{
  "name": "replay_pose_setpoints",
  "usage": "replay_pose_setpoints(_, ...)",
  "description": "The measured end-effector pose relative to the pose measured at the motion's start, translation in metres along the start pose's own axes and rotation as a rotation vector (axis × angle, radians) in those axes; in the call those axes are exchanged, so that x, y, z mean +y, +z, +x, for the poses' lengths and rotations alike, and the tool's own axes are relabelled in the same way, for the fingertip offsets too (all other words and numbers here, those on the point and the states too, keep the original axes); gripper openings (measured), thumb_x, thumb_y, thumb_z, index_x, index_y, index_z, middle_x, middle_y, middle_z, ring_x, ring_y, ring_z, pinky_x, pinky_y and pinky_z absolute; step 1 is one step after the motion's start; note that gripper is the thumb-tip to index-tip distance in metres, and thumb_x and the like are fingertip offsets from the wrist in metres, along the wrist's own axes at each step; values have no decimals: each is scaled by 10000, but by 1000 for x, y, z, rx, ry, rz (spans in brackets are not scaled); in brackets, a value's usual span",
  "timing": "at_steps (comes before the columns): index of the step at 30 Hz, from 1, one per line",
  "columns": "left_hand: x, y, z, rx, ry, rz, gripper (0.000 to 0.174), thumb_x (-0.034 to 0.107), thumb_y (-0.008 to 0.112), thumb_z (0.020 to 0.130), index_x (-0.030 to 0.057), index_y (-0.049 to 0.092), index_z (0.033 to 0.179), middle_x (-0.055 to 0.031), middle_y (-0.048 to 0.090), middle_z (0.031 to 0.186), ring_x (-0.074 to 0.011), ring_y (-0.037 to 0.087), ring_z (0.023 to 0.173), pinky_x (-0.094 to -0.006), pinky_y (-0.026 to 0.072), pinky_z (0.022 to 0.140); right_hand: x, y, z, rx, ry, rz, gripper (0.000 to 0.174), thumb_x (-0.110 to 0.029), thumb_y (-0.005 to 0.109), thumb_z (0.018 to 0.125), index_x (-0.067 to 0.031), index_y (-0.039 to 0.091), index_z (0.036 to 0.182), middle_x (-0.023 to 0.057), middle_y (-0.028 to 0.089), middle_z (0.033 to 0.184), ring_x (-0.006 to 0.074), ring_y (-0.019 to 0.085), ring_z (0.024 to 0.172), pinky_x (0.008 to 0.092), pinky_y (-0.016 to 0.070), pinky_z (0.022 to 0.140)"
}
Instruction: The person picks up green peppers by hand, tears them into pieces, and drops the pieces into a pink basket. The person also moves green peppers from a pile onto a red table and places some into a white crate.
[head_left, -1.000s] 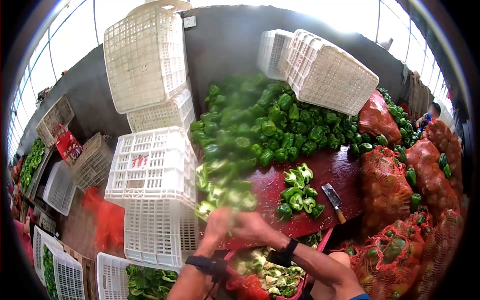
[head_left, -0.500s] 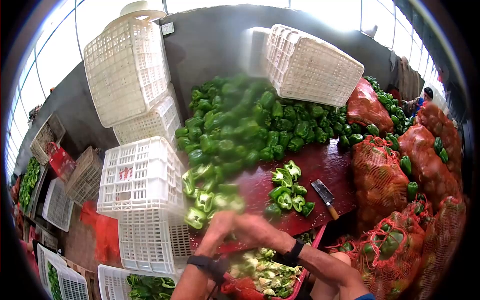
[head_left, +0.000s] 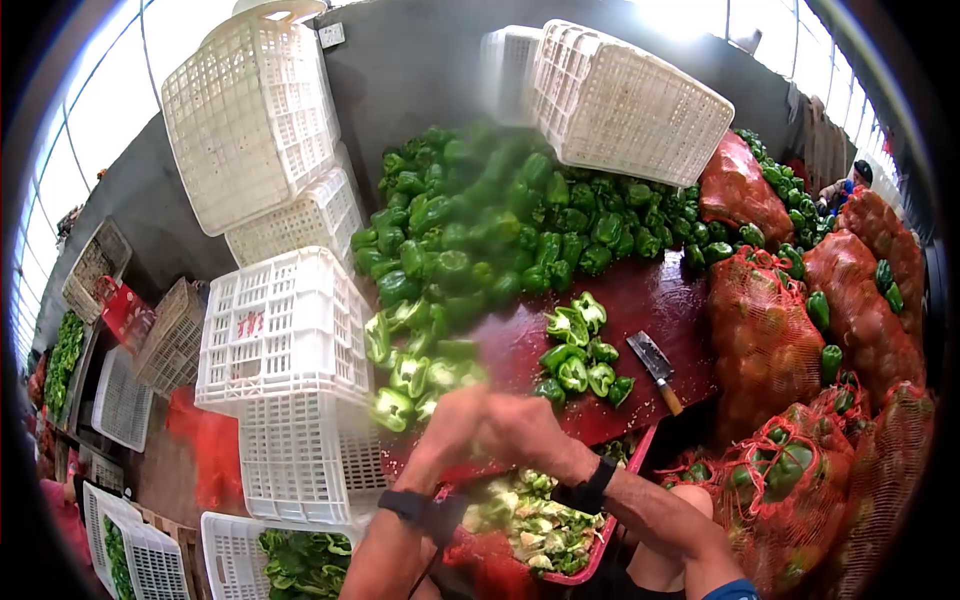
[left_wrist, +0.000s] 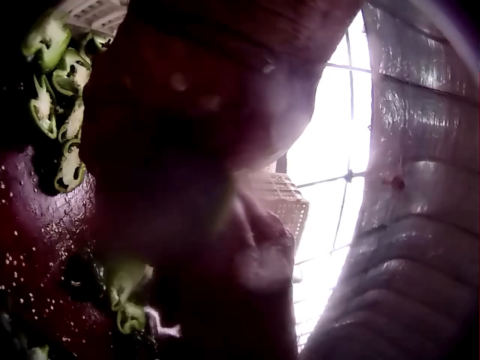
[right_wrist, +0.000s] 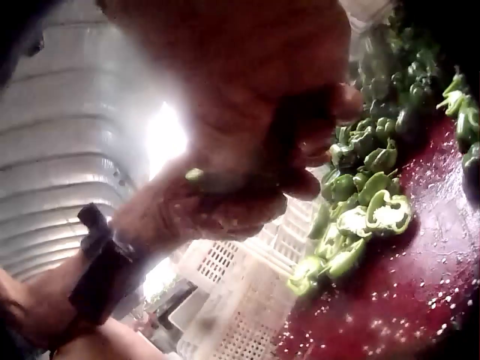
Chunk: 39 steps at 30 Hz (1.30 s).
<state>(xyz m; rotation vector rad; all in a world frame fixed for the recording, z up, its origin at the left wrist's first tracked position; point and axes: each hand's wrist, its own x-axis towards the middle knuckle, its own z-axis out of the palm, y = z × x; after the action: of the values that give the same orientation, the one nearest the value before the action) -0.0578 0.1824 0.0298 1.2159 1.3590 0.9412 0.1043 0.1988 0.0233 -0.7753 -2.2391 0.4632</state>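
My left hand [head_left: 455, 425] and right hand [head_left: 525, 432] meet at the front edge of the red tabletop [head_left: 510, 350], over a red-rimmed tub [head_left: 572, 577] of pepper cores and scraps. Their fingers curl together around a green pepper, nearly all of it hidden; only a small green tip [right_wrist: 194, 175] shows between the hands in the right wrist view. Left of the hands lie halved green peppers [head_left: 409, 375], cut faces showing. Another group of cut peppers [head_left: 573, 374] lies to the right, beside a knife [head_left: 652, 356] with a wooden handle.
A big heap of whole green peppers [head_left: 590, 225] covers the back of the table. White plastic crates [head_left: 285, 330] are stacked at the left, and one more crate [head_left: 630, 105] tilts over the heap. Red mesh sacks [head_left: 765, 350] crowd the right side. A person [head_left: 850, 182] is far right.
The head view has swung a little, shifting the scene leftward. My hands stay together at the table's front edge, their fingers moving slightly; the cut peppers and knife keep their places.
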Motion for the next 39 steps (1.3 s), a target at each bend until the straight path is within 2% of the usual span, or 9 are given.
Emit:
replay_pose_setpoints(4,14,-2,-6,-2,-32,-213,418,357,467,1019,-12,663,1034,-55,658,897,-161,593,789,-315,493,702,-8,-17,10,-122,228,-7,173,-175,530,925,-32,624,903,148,660,800,270,685,702,402,580,661)
replay_pose_setpoints(11,1,-13,2,-35,442,-54,253,207,571,1002,18,672,1138,-36,676,961,-106,621,830,-236,529,700,9,-19,27,316,-284,147,110,-125,564,935,-49,640,956,100,638,832,217,602,657,354,545,568)
replay_pose_setpoints(15,1,-13,5,9,345,-198,185,142,619,988,30,675,1123,-15,676,926,-74,601,773,-193,503,689,6,-28,18,128,474,951,116,-11,672,881,-68,636,975,64,660,837,154,641,663,303,562,584)
replay_pose_setpoints(18,-2,-12,9,177,553,-11,173,152,628,999,31,675,1113,9,666,909,-55,573,749,-168,457,675,6,-49,24,252,-202,130,274,75,560,841,10,656,1089,55,586,840,111,519,636,258,429,536)
replay_pose_setpoints(19,0,-12,8,243,589,29,172,158,626,1005,34,675,1111,17,661,908,-48,562,753,-165,443,675,-2,-62,24,-8,200,473,214,-55,573,903,-12,681,1083,74,620,858,162,569,644,272,457,542)
replay_pose_setpoints(20,15,-13,-3,296,505,-54,169,164,621,1011,39,676,1111,23,655,909,-41,551,769,-166,432,677,26,-49,19,-136,-96,88,271,-204,621,909,-8,698,1080,116,676,859,221,653,706,336,517,586)
replay_pose_setpoints(22,28,-16,-9,377,447,-158,163,171,611,1022,52,677,1112,32,644,919,-28,534,797,-170,420,683,-21,-94,36,-732,321,88,380,-309,636,915,15,701,1103,145,722,917,259,710,807,395,565,655)
replay_pose_setpoints(30,7,13,6,472,617,-36,331,288,492,1073,49,622,1261,-55,666,1166,-131,615,1041,-276,506,911,-19,-19,20,18,53,450,402,-254,502,1033,-19,546,1356,206,657,1164,295,699,1011,367,618,846)
replay_pose_setpoints(39,7,-21,6,129,335,-186,365,163,555,990,54,616,1333,-76,701,1157,-160,653,1040,-286,536,900,-20,-18,24,12,471,876,578,-208,732,897,-13,521,1399,95,673,1184,173,653,1026,298,559,875)
